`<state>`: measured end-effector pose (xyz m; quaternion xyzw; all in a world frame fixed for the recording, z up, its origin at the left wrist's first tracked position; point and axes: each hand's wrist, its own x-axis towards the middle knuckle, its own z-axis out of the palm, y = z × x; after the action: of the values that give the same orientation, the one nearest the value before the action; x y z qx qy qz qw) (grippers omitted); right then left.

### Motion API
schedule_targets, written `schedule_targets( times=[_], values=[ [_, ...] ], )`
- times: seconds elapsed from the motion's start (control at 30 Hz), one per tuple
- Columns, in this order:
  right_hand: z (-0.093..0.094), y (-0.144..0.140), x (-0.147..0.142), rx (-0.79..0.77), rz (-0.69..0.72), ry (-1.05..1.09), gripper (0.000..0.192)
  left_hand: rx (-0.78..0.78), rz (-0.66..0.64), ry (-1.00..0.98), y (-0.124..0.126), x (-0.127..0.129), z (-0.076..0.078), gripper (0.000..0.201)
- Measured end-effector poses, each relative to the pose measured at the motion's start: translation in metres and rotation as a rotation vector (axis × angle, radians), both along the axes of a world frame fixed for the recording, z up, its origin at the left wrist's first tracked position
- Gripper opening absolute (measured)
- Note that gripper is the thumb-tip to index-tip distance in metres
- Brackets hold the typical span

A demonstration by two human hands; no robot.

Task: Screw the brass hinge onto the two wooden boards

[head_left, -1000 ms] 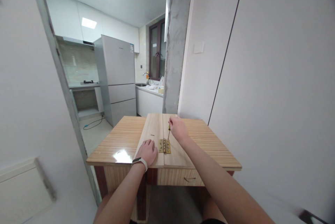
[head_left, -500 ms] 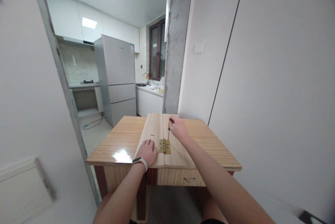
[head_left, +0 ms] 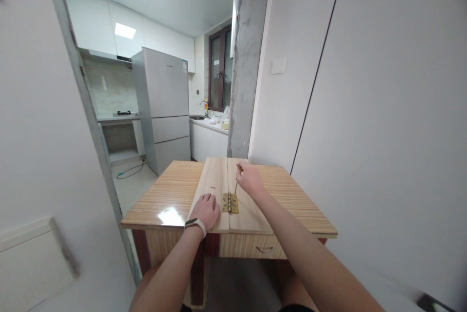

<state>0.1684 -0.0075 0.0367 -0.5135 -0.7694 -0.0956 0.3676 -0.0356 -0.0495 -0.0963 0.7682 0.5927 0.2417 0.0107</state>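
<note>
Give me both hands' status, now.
Left hand: open, resting on the left board.
Right hand: closed, holding a screwdriver, tip by the hinge.

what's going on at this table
A person is working on a brass hinge, which lies opened flat across the seam between two pale boards on the table. The right hand holds a thin screwdriver, its tip down by the hinge's far right corner. The left hand rests on the left board, beside the hinge. Whether a screw sits under the tip is too small to tell.
</note>
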Motion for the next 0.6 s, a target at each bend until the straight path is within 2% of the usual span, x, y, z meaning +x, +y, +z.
schedule_targets(
  times=[0.1,0.3,0.47,0.6],
  values=[
    [0.001,-0.002,0.000,-0.001,-0.049,-0.023,0.008,-0.005,0.004,-0.005,0.000,0.000,0.000,0.036],
    [0.001,0.000,0.005,-0.023,-0.100,-0.039,0.002,0.011,0.000,0.001,0.000,-0.001,0.000,0.037],
    [-0.002,0.006,0.007,-0.074,-0.036,0.021,0.016,0.003,0.002,0.004,0.000,-0.001,-0.001,0.038],
    [-0.005,0.012,0.007,-0.092,0.033,0.043,0.020,0.008,-0.001,0.004,0.000,-0.002,-0.001,0.037]
  ],
)
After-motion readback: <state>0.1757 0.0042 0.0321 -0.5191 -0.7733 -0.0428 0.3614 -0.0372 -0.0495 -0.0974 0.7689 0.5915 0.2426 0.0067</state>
